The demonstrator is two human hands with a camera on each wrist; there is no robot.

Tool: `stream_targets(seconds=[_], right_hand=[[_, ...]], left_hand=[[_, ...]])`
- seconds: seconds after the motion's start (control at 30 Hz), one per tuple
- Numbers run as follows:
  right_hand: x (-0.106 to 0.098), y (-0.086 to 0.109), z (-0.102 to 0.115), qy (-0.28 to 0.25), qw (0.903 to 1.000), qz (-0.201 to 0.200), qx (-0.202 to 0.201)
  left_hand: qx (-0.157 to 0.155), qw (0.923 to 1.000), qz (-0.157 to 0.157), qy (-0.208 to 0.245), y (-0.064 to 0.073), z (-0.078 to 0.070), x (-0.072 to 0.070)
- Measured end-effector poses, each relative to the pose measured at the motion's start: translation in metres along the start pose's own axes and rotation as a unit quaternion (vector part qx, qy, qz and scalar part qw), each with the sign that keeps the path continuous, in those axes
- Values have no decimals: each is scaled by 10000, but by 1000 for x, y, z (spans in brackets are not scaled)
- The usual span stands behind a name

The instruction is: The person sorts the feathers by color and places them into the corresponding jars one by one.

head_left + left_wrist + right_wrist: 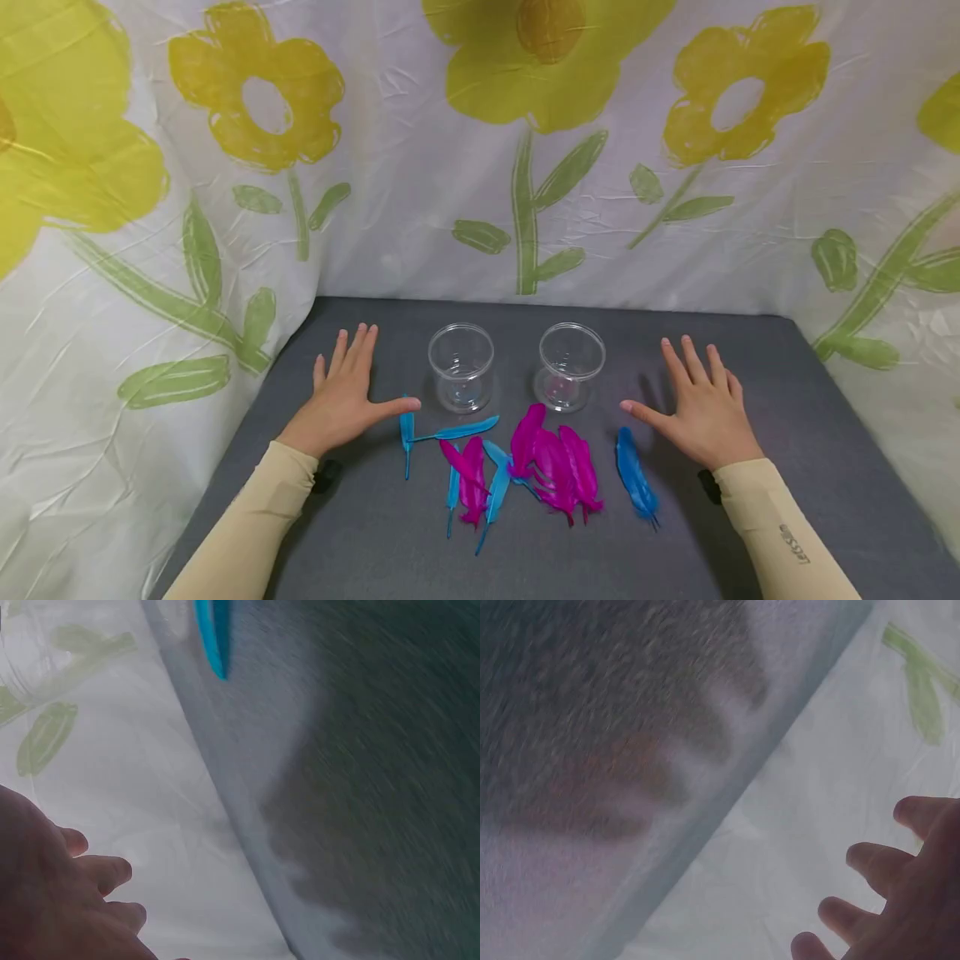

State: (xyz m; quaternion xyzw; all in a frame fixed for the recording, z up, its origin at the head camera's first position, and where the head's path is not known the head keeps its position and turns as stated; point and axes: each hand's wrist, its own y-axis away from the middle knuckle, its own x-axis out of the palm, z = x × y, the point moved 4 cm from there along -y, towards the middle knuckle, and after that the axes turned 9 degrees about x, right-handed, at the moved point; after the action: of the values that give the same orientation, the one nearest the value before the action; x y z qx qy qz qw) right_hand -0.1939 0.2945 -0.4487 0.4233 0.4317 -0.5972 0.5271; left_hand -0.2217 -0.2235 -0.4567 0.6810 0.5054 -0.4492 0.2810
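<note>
On the dark gray surface, we have a clear left cup and a clear right cup, upright near the far edge, gap between them. Nearer than the cups, from the left, we see a lengthwise blue feather and a crosswise blue feather meeting it; then a slim blue feather beside a pair of magenta feathers, and a slanted blue feather on their other side; then a magenta cluster, some blue showing at its left. A broad blue feather lies apart on the right.

Left hand: grip wide, fingers straight; thumb tip overlaps the lengthwise blue feather's top in the head view, contact we cannot tell. Right hand: grip wide, fingers spread, nearest the broad blue feather. We note cream sleeves and, behind, a white flower-print cloth.
</note>
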Motion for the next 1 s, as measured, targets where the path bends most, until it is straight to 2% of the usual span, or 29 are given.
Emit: stream_targets(seconds=[0.33,0.6,0.77,1.0], right_hand=[[-6,8,20,-412,9991,114,-2],[-23,22,54,-681,9970,-235,-294],[-28,38,84,-984,9908,-546,-755],[-25,59,134,-1364,9694,-1009,-1774]], left_hand=[[308,9978,-70,591,-19,-26,10],[235,9917,-109,1263,-34,-47,17],[378,9855,-208,1639,-40,-57,21],[484,9785,-301,1982,-46,-62,29]])
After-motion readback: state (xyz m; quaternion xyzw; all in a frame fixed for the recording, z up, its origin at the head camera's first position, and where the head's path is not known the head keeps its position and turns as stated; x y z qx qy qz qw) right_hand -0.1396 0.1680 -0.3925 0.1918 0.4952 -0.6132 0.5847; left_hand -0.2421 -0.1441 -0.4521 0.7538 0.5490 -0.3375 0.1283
